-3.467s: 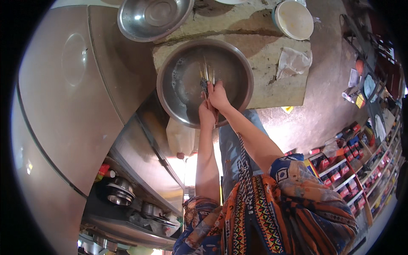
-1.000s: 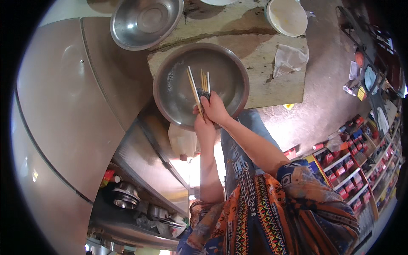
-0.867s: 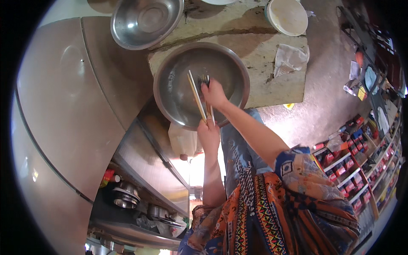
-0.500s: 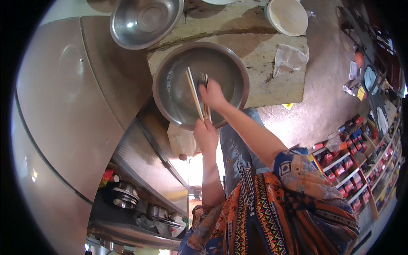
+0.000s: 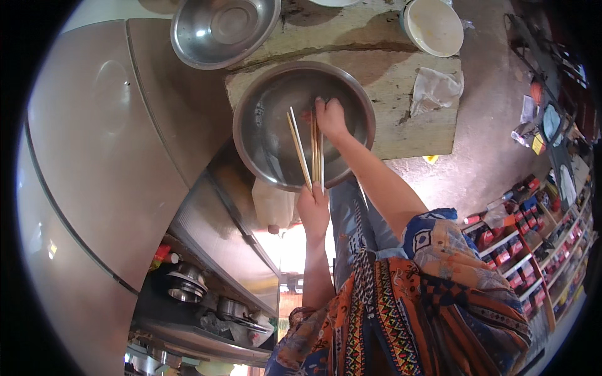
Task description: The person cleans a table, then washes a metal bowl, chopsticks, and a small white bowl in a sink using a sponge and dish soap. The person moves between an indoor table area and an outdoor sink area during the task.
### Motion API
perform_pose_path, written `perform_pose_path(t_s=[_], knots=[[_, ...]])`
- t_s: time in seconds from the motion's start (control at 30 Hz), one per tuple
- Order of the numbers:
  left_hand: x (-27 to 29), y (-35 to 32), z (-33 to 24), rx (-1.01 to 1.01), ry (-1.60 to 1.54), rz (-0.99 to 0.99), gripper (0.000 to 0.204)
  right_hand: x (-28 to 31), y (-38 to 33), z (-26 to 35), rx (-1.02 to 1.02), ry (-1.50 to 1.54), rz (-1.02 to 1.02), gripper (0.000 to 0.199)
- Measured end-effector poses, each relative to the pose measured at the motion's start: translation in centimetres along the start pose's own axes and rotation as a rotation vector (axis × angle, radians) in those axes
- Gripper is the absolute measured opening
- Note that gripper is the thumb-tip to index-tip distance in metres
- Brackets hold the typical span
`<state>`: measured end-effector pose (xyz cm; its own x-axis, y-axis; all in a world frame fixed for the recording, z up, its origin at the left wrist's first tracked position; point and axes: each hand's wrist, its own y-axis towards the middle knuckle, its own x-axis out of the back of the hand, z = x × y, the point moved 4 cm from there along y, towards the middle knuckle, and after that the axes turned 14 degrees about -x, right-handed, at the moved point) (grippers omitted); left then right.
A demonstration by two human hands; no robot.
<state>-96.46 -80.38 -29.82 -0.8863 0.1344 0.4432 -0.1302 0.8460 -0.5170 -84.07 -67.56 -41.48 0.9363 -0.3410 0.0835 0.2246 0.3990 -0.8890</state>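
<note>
A wide steel basin (image 5: pixel 243 147) with cloudy water and a few bubbles sits at the near edge of the wooden table. My left hand (image 5: pixel 313 210) is closed around the near ends of several chopsticks (image 5: pixel 300 147), over the basin's near rim. They fan into two groups, a pair leaning left and a bundle standing straighter on the right. My right hand (image 5: pixel 332 117) is closed at the far end of the right bundle, above the water. A small reddish patch shows beside its fingers; I cannot make out what it is.
Another steel basin (image 5: pixel 188 47) stands at the far left. A pale bowl (image 5: pixel 411 28) and a crumpled whitish cloth (image 5: pixel 436 91) lie on the right of the wooden table (image 5: pixel 401 135). A large grey cabinet (image 5: pixel 81 156) fills the left; pots (image 5: pixel 188 282) stand on a low shelf.
My right hand has shifted slightly outward to the far end of the chopsticks. The bundle beside it has spread apart a little, and the whole view has slid slightly.
</note>
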Motion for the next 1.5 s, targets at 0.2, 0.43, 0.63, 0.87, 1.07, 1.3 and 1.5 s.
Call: perform_pose_path(t_s=[0.2, 0.43, 0.63, 0.87, 1.07, 1.3, 1.5], knots=[[-0.7, 4.4, 0.5, 0.241, -0.498, -0.005, 0.026, 1.5, -2.0, 0.0, 0.375, -0.35, -0.461, 0.037], [-2.2, 5.9, 3.4, 0.343, -0.537, -0.014, 0.02, 0.3, -1.9, -1.3, 0.451, -0.829, -0.412, 0.033], [-2.5, 5.7, 3.6, 0.196, -0.399, -0.072, 0.028, 0.7, 0.4, -5.2, 0.174, -0.389, -0.248, 0.023], [-3.4, 6.1, 3.2, 0.075, -0.193, 0.007, 0.029, -1.4, -1.5, -5.8, 0.051, -0.245, -0.073, 0.049], [-3.0, 5.8, 2.8, -0.137, -0.122, -0.027, 0.031, -2.2, -0.8, -3.6, -0.065, -0.432, 0.061, 0.056], [-1.9, 4.5, 1.6, 0.12, -0.32, 0.016, 0.032, -2.0, -6.4, -2.6, -0.039, -0.248, 0.089, 0.05], [-2.1, 1.5, 0.4, 0.191, -0.518, 0.144, 0.029, -1.2, -1.1, -0.8, -0.018, -0.328, 0.06, 0.053]])
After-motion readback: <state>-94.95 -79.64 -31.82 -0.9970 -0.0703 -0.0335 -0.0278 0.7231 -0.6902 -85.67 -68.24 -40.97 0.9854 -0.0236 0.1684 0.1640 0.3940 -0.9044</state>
